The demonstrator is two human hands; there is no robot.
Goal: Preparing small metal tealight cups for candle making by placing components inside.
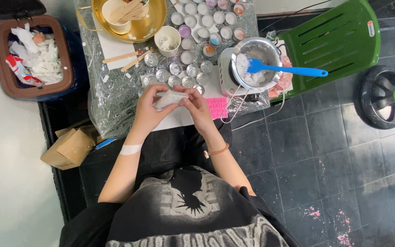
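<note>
Both my hands meet over the near edge of a small table covered in crinkled clear plastic [110, 98]. My left hand [148, 109] and my right hand [196, 106] together grip a small whitish tissue-like wad [169, 97]; what it wraps is hidden. Just beyond my fingers stand several small round silver cups [175, 68]. To the right, a metal pot [258, 61] with white wax sits on a small hotplate, a blue spatula [293, 70] resting in it.
A gold tray [154, 25] with white cups and wooden sticks sits at the back, beside rows of filled little cups [216, 18]. A brown bin [33, 57] of used tissues stands left, a cardboard box [69, 147] below it, a green chair [339, 41] right.
</note>
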